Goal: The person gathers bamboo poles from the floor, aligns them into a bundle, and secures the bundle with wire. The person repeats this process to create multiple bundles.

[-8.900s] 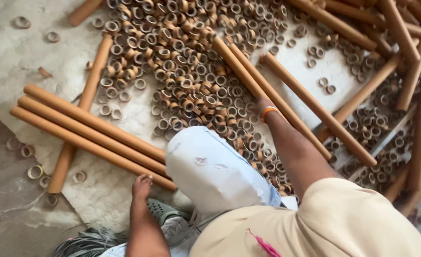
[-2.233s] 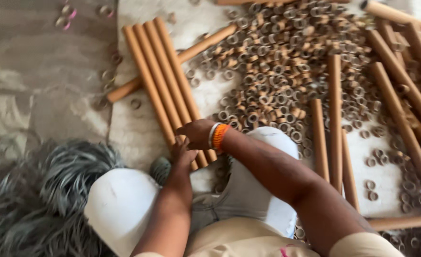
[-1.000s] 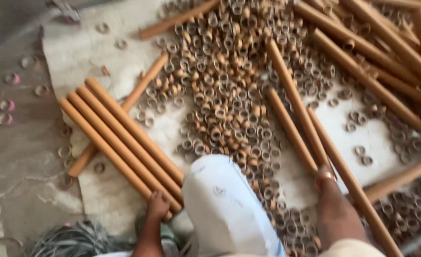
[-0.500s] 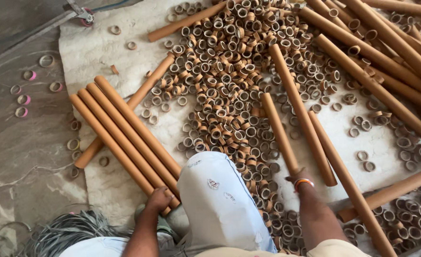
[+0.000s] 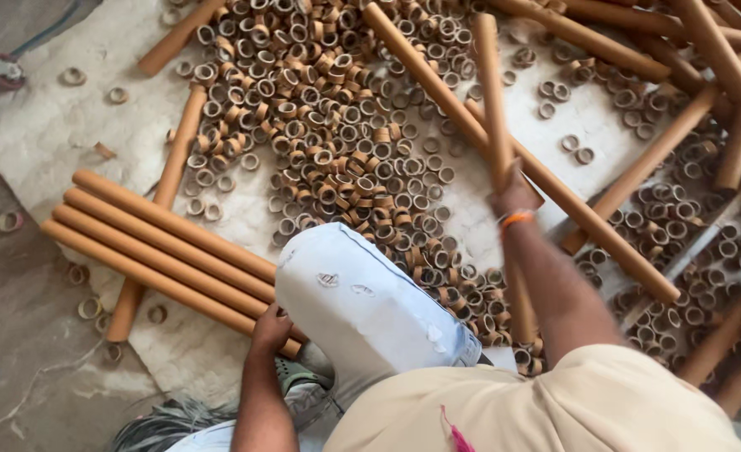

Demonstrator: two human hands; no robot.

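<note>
Head view, looking down past a bent knee in pale trousers (image 5: 362, 310). Right hand (image 5: 514, 194) reached forward, grip closed round a long brown cardboard tube (image 5: 492, 92) pointing away over the floor; orange band (image 5: 517, 219) at the wrist. Left hand (image 5: 272, 326) low beside the knee, fingers curled down onto the near end of a stack of four tubes (image 5: 157, 243) lying side by side on a pale sheet (image 5: 44, 134); cannot tell whether that grip truly clasps one. Heap of short cardboard rings (image 5: 337, 142) spread between stack and held tube. More long tubes (image 5: 638, 50) scattered at right.
</note>
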